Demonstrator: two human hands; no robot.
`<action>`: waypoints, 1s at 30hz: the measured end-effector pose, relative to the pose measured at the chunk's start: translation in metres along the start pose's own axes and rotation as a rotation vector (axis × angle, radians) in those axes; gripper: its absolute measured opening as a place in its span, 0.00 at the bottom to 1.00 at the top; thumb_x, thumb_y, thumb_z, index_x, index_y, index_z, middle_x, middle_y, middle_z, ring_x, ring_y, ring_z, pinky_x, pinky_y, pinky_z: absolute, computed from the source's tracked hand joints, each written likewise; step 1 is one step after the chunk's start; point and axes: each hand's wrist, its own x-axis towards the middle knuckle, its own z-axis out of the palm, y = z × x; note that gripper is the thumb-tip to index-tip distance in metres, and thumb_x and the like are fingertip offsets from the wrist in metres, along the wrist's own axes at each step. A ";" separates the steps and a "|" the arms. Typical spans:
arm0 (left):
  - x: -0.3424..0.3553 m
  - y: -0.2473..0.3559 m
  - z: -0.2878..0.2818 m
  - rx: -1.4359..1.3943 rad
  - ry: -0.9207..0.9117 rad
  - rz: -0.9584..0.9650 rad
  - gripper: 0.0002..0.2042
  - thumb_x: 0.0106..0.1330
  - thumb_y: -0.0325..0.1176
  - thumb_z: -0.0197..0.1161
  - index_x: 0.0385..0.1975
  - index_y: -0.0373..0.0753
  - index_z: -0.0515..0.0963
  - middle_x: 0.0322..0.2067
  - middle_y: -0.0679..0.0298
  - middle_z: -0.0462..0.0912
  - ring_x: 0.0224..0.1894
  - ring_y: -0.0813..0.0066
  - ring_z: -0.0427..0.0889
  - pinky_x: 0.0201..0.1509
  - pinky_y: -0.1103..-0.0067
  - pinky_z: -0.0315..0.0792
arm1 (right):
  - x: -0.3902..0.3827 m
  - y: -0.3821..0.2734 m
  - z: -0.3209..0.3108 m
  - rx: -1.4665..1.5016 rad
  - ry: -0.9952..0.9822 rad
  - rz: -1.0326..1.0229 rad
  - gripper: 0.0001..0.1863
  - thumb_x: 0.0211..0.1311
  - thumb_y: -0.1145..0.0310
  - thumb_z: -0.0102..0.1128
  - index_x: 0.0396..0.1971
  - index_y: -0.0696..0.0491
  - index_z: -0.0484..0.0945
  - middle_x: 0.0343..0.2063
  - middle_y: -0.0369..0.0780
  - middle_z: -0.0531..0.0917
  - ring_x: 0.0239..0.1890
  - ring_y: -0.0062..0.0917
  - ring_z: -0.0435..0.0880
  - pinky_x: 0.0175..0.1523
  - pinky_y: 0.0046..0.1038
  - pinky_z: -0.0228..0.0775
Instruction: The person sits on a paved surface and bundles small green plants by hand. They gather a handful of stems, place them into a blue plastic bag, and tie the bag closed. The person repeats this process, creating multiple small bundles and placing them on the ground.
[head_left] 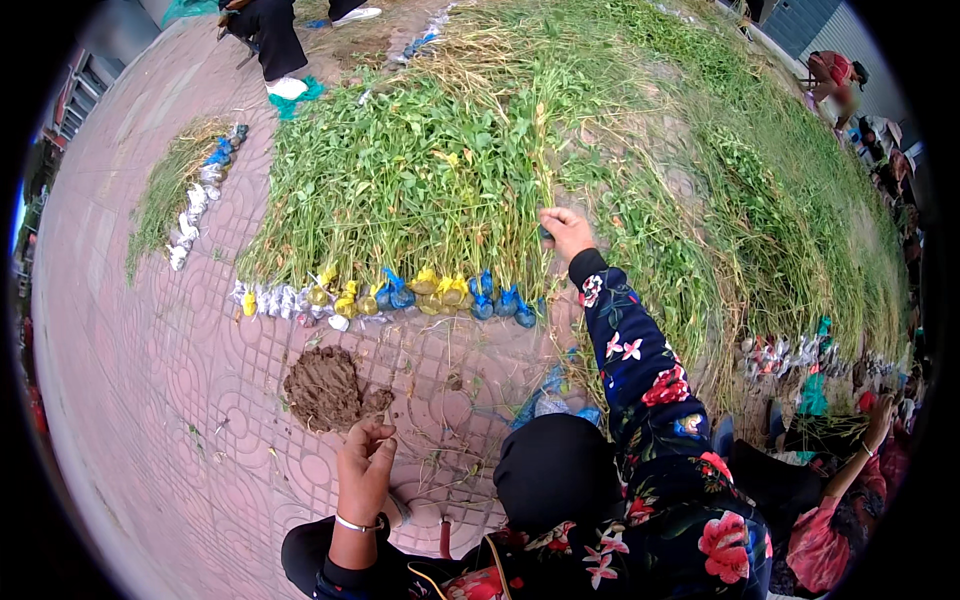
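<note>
My right hand (pixel 568 232) reaches out over the right end of a bed of cut leafy green plants (pixel 420 170). Its thumb and fingers are pinched on a small dark blue thing (pixel 545 233), mostly hidden, beside a tall yellowish stalk (pixel 541 120). My left hand (pixel 368 462), with a bracelet at the wrist, is raised near a lump of wet brown mud (pixel 322 390). Its fingers are bent together; whatever they may hold is too small to make out. Along the plants' near ends runs a row of knotted little bags, yellow (pixel 452 290), blue (pixel 482 300) and white (pixel 282 300).
At left lies a smaller bundle of plants (pixel 165 190) with white and blue bags. Blue plastic (pixel 545 395) lies by my knee. More cut plants (pixel 760 220) cover the right side. A person's legs (pixel 275 45) show at top left, another person's arm (pixel 855 460) at lower right.
</note>
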 end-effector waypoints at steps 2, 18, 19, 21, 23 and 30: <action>-0.002 -0.002 0.001 0.020 0.010 -0.050 0.11 0.56 0.22 0.52 0.39 0.31 0.68 0.33 0.62 0.75 0.34 0.80 0.73 0.38 0.84 0.67 | -0.021 0.062 0.007 -0.144 0.011 0.139 0.11 0.51 0.67 0.58 0.34 0.54 0.78 0.28 0.34 0.79 0.24 0.16 0.76 0.22 0.20 0.71; 0.008 0.003 0.021 -0.042 -0.069 -0.196 0.10 0.56 0.19 0.50 0.39 0.32 0.67 0.36 0.62 0.74 0.41 0.77 0.72 0.48 0.81 0.64 | -0.062 0.116 -0.015 0.257 -0.042 0.476 0.16 0.60 0.62 0.46 0.47 0.48 0.69 0.41 0.34 0.73 0.42 0.19 0.71 0.38 0.29 0.72; 0.008 0.003 0.022 -0.043 -0.068 -0.198 0.10 0.56 0.19 0.50 0.39 0.32 0.66 0.36 0.62 0.74 0.41 0.77 0.72 0.48 0.81 0.64 | -0.063 0.118 -0.017 0.275 -0.033 0.470 0.16 0.60 0.62 0.46 0.47 0.48 0.70 0.40 0.33 0.73 0.41 0.19 0.72 0.38 0.28 0.71; 0.008 0.002 0.023 -0.038 -0.066 -0.205 0.10 0.56 0.19 0.50 0.39 0.32 0.67 0.36 0.62 0.74 0.41 0.78 0.72 0.48 0.82 0.64 | -0.068 0.121 -0.019 0.234 -0.023 0.439 0.15 0.59 0.65 0.47 0.47 0.48 0.70 0.38 0.33 0.74 0.38 0.18 0.73 0.38 0.27 0.70; 0.008 0.001 0.023 -0.041 -0.065 -0.209 0.11 0.56 0.19 0.50 0.39 0.32 0.67 0.35 0.62 0.74 0.40 0.78 0.72 0.47 0.82 0.65 | -0.070 0.131 -0.020 0.150 -0.002 0.392 0.15 0.58 0.67 0.49 0.45 0.49 0.71 0.37 0.32 0.75 0.36 0.17 0.74 0.37 0.26 0.70; 0.009 0.000 0.028 -0.051 -0.092 -0.219 0.12 0.56 0.19 0.50 0.41 0.31 0.67 0.35 0.63 0.74 0.40 0.78 0.72 0.47 0.82 0.64 | -0.068 0.176 -0.013 -0.568 0.041 -0.118 0.19 0.46 0.62 0.59 0.40 0.52 0.75 0.30 0.46 0.79 0.33 0.37 0.78 0.38 0.31 0.69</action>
